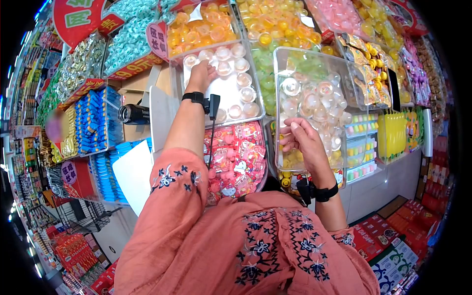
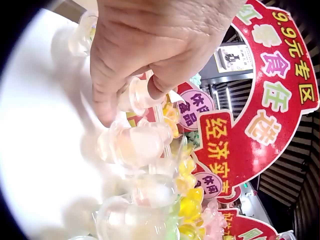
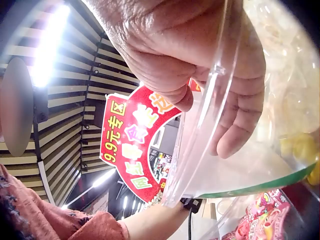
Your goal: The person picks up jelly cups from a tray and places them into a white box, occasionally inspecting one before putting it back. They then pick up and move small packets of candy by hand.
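Note:
My left hand [image 1: 200, 77] reaches into a clear white-bottomed bin [image 1: 223, 120] where pale jelly cups [image 1: 246, 94] line the back and right side. Close up in the left wrist view, the thumb and fingers of that hand [image 2: 155, 45] pinch a translucent cup [image 2: 136, 96], with more cups [image 2: 137, 145] beside it. My right hand [image 1: 306, 140] hangs at the left part of a second clear bin [image 1: 276, 98] heaped with pale cups [image 1: 317, 98]. In the right wrist view its fingers [image 3: 235, 115] are loosely bent behind the clear plastic wall [image 3: 217, 90], holding nothing visible.
Orange cups [image 1: 206, 27] and yellow cups [image 1: 275, 22] fill the bins behind. Pink packets [image 1: 236, 152] lie in front of the left bin. A dark bottle [image 1: 135, 114] and a white sheet [image 1: 132, 174] are on the left. Red signs [image 2: 295, 55] stand above the display.

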The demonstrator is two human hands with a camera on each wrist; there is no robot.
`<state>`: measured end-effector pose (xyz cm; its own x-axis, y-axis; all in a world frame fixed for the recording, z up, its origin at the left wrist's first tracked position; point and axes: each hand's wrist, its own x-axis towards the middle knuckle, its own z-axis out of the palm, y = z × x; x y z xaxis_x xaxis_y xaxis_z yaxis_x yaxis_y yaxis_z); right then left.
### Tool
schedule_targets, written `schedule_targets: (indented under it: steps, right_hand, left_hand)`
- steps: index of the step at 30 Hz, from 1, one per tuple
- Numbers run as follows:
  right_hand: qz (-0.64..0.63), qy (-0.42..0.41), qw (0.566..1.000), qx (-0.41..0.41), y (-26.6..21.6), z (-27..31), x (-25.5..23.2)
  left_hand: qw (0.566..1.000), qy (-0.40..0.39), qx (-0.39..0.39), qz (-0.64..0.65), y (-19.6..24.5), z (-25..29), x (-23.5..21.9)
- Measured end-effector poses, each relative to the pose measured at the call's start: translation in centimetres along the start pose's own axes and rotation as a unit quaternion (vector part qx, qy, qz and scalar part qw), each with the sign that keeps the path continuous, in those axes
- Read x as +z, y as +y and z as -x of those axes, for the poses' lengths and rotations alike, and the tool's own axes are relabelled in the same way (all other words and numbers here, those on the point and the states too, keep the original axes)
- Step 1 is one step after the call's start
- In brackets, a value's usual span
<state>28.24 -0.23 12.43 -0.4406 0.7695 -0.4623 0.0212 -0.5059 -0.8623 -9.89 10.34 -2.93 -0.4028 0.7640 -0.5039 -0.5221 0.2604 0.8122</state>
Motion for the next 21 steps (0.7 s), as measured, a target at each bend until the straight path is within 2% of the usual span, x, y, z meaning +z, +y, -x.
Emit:
schedule_targets:
  steps: [6, 15, 18, 21]
  right_hand:
    - [-0.001, 0.000, 1.000, 0.001, 0.1, 0.0, -0.1]
    - [-0.002, -0.003, 1.000, 0.003, 0.1, 0.0, -0.1]
    - [0.002, -0.001, 1.000, 0.007, 0.2, -0.1, -0.2]
    - [0.010, -0.007, 1.000, 0.005, 0.1, 0.0, -0.1]
  left_hand:
    - [0.999, 0.005, -0.033, 0.012, 0.6, 0.3, 0.3]
    - [0.999, 0.010, -0.030, -0.042, 1.7, 1.2, 0.0]
    - [0.985, 0.024, 0.015, -0.170, 3.8, 2.8, -1.1]
    - [0.946, 0.095, 0.146, -0.273, 6.5, 3.9, -2.2]
